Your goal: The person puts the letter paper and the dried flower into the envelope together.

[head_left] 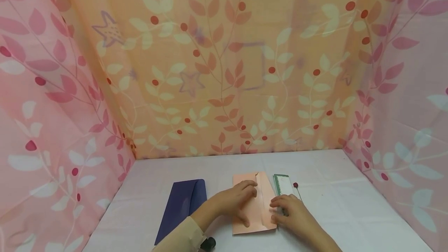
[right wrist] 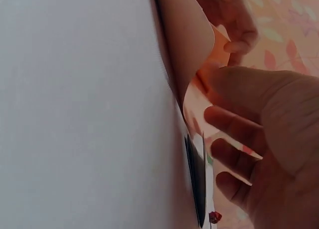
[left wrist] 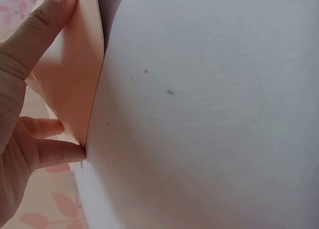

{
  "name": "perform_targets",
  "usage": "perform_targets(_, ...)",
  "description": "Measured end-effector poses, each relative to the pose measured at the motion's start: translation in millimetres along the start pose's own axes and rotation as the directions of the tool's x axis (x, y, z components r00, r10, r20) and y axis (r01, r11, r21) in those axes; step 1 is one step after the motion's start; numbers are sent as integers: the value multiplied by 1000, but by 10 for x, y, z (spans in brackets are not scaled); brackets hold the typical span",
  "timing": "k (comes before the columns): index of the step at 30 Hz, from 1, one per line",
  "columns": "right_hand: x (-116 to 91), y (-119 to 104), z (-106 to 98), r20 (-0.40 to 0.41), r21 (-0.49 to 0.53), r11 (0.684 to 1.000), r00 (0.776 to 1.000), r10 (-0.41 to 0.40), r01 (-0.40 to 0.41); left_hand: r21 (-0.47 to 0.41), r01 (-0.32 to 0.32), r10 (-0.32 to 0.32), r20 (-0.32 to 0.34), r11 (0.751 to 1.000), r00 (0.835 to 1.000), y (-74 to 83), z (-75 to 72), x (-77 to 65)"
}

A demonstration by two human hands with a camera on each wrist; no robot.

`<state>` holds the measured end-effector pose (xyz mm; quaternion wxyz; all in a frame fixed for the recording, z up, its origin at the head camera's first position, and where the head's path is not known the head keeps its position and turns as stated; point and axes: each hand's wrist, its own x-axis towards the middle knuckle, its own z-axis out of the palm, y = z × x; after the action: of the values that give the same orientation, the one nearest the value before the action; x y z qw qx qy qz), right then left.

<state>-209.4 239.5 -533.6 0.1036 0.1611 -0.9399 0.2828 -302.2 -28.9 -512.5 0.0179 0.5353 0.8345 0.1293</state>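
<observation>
A peach envelope [head_left: 248, 205] lies on the white table with its flap side up. My left hand [head_left: 232, 201] rests over its left part, thumb low and fingertips near the flap's edge; the left wrist view shows the thumb [left wrist: 45, 27] lying on the paper. At the envelope's right edge, my right hand [head_left: 294, 213] pinches the flap between thumb and index finger. In the right wrist view that flap [right wrist: 192, 44] curves up, and the other fingers spread loosely. Beside the right hand lies a white card with a green border [head_left: 284, 184], partly hidden by the fingers.
A dark blue envelope [head_left: 180, 209] lies to the left of the peach one. A small dark red flower on a thin stem [head_left: 296, 185] lies right of the card. Leaf-patterned cloth [head_left: 224, 69] hangs behind the table and on both sides.
</observation>
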Motion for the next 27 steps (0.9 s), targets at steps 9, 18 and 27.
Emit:
perform_targets(9, 26, 43, -199, -116, -24, 983, 977, 181, -184, -19, 7, -7, 3, 1000, 1000, 1, 7, -13)
perform_targets(18, -30, 100, -297, -127, -98, 965, 964, 232, -245, -8, 18, -18, 6, 1000, 1000, -12, 23, -6)
perform_targets(27, -39, 173, -300, -111, -147, 938, 948, 299, -313, -9, 30, -30, 21, 999, 999, -10, 20, -4)
